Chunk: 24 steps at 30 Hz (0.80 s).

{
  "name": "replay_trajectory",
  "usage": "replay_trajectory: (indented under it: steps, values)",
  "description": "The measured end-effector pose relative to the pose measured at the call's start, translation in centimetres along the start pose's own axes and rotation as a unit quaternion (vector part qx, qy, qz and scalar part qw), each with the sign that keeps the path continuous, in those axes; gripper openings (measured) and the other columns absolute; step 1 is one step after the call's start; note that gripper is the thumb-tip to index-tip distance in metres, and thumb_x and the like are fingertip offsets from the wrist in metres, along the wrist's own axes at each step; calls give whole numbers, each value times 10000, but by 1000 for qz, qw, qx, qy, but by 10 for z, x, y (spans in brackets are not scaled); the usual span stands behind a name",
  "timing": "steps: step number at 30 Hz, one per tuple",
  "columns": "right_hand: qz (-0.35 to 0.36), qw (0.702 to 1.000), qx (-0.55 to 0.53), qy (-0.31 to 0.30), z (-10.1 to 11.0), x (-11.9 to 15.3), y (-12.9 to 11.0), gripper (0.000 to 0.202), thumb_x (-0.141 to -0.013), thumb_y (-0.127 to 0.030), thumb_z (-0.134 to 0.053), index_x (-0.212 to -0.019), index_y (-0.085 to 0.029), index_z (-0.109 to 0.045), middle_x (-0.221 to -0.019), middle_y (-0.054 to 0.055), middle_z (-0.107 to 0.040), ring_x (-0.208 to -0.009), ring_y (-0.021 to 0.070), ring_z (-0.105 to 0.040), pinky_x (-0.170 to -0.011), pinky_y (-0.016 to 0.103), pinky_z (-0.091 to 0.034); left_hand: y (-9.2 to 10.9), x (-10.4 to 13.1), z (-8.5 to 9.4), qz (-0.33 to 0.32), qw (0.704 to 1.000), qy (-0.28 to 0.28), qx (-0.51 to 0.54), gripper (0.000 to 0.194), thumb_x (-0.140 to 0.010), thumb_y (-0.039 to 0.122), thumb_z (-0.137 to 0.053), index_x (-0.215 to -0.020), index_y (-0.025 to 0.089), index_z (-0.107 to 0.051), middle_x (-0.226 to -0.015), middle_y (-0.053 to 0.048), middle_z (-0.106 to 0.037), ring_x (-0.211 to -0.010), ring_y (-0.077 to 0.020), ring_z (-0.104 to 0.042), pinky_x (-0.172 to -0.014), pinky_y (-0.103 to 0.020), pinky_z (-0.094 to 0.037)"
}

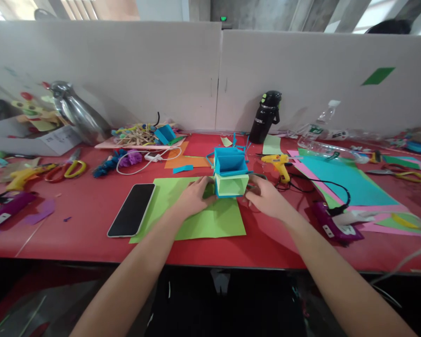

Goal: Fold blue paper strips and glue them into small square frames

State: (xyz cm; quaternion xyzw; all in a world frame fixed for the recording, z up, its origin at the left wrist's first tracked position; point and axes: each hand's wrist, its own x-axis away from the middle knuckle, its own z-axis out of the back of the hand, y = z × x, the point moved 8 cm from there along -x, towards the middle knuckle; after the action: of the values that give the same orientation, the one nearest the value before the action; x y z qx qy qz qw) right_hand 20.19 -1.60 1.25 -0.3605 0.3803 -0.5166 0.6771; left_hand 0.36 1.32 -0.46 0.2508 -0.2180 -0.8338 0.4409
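A small blue and pale green paper box model (231,172) stands upright in the middle, over the back right part of a lime green sheet (196,224). Its blue upper part is open at the top, and thin blue strips stick up behind it. My left hand (197,196) is at the model's left side, fingers curled around the lower edge. On the other side, my right hand (264,194) has its fingers curled at the lower right. Both hands hold the model between them; some fingertips are hidden. A black phone (132,210) lies on the sheet's left edge.
Right of the model are a yellow glue gun (279,164), a black bottle (264,117), a purple power strip (337,225) with cables, and coloured paper (351,180). At left lie scissors (66,170), another glue gun (24,178) and a steel jug (77,112). A white partition (126,75) stands behind.
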Motion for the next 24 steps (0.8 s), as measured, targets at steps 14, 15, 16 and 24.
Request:
replay_trajectory:
  steps: [14, 15, 16, 24]
  values:
    - [11, 998, -52, 26, -16, 5, 32, 507, -761, -76, -495, -1239, -221, -586, -1172, 80, -709, -815, 188, -677, -826, 385, -572, -5, 5, 8, 20, 997, -33, 70, 565, -787, 372, -770, -1298, 247, -561, -1311, -111, -650, -1202, -321, -630, -997, -495, -527]
    - [7, 998, -50, 25, -18, 6, 33, 511, -761, -77, -490, -1242, -221, -583, -1170, 80, -708, -814, 190, -675, -799, 378, -573, -6, 5, 9, 23, 997, -34, 64, 561, -793, 377, -761, -1302, 249, -562, -1316, -110, -646, -1204, -325, -629, -996, -501, -527]
    - [3, 999, -48, 25, -19, 7, 33, 513, -763, -78, -488, -1245, -223, -582, -1176, 80, -705, -814, 192, -673, -775, 370, -571, -7, 6, 10, 25, 998, -32, 57, 550, -803, 380, -747, -1303, 249, -562, -1317, -109, -645, -1201, -327, -629, -994, -506, -526]
    - [16, 998, -47, 39, -21, 8, 36, 463, -792, -92, -528, -1227, -227, -611, -1172, 71, -720, -831, 194, -675, -882, 400, -557, -7, 5, 10, -16, 998, -22, 50, 531, -817, 319, -713, -1326, 259, -572, -1313, -95, -650, -1219, -308, -622, -1042, -479, -510]
